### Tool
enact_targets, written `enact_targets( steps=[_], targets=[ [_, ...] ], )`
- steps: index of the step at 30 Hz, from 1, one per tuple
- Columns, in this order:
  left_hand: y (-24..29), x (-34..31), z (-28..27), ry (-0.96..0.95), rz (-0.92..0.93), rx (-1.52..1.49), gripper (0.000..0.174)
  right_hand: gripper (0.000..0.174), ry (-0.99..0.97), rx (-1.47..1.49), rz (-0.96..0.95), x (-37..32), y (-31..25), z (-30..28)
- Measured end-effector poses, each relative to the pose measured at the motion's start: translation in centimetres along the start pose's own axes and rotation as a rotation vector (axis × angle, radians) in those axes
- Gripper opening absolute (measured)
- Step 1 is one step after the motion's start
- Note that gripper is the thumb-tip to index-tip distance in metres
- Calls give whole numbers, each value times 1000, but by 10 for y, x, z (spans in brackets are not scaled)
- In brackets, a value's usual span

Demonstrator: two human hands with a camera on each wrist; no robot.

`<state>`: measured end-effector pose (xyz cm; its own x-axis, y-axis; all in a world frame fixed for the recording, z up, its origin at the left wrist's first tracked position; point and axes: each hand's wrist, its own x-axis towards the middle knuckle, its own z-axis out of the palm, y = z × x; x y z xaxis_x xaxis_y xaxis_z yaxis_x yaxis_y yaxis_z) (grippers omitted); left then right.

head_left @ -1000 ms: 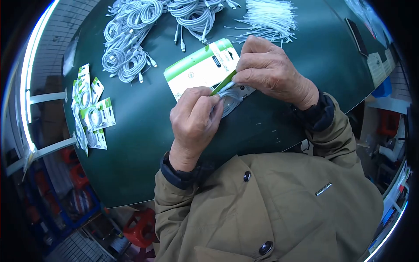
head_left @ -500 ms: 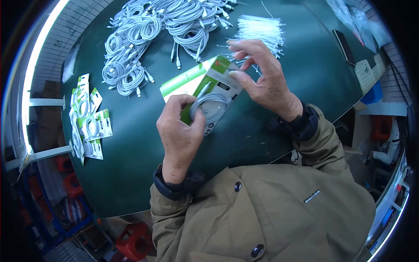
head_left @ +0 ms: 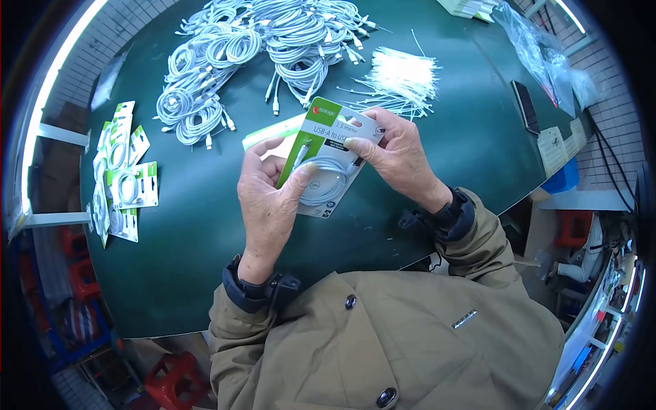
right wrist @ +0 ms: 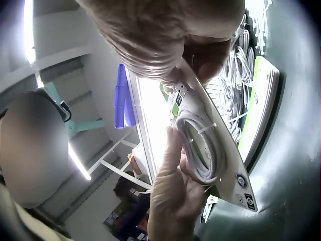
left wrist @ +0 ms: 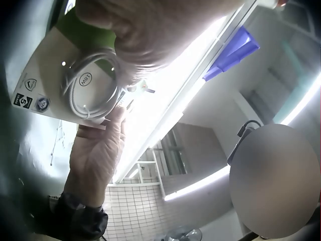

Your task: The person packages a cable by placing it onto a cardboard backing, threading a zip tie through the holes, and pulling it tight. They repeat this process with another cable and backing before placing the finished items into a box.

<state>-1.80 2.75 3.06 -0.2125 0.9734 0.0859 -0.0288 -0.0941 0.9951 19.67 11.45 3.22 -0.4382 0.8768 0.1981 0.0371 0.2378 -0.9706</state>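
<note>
A green and white packaging card [head_left: 328, 119] is held up tilted between both hands, its printed front facing up. On its front lies a coiled white USB cable [head_left: 336, 171], tied at one side in the right wrist view [right wrist: 213, 150]. My left hand [head_left: 266, 195] grips the card's left edge, thumb over the coil and fingers behind. My right hand [head_left: 403, 160] pinches the upper right part near the cable's plug end [right wrist: 183, 89], thumb in front and fingers behind. A stack of similar cards [right wrist: 266, 100] lies on the table, partly hidden behind the held card.
Many coiled white cables [head_left: 225, 48] pile up at the back of the green table [head_left: 184, 266]. White cable ties [head_left: 403, 75] lie right of them. Finished-looking cards with coils [head_left: 126, 184] sit at the left. A phone [head_left: 525, 106] and clear plastic bags [head_left: 540, 55] lie at the right.
The card has turned from edge-on to face up. My right hand let go half a second ago and now pinches the card's upper right again. My left hand has kept hold.
</note>
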Motion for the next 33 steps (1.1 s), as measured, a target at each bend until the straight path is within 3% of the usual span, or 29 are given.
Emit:
enact_targets(
  steps=[4, 7, 13, 18, 20, 27, 33],
  targets=[
    [-11, 1, -1, -36, -61, 16, 31, 25, 23, -128, -141, -4, 2, 2],
    [-13, 1, -1, -48, -123, -105, 25, 26, 1, -180, -95, -5, -3, 0],
    [-19, 0, 6, 4, -125, -83, 35, 30, 39, -114, -49, -1, 2, 1],
    [2, -2, 15, 23, 288, 485, 47, 32, 53, -74, -26, 3, 2, -2],
    [-15, 1, 8, -63, 576, 653, 47, 30, 35, -65, -25, 1, 2, -1],
    [-21, -4, 14, -115, 421, 457, 33, 26, -7, -108, -90, -3, 1, 0],
    [-25, 0, 16, -102, 560, 639, 26, 28, -5, -119, -75, -4, 5, 0]
  ],
)
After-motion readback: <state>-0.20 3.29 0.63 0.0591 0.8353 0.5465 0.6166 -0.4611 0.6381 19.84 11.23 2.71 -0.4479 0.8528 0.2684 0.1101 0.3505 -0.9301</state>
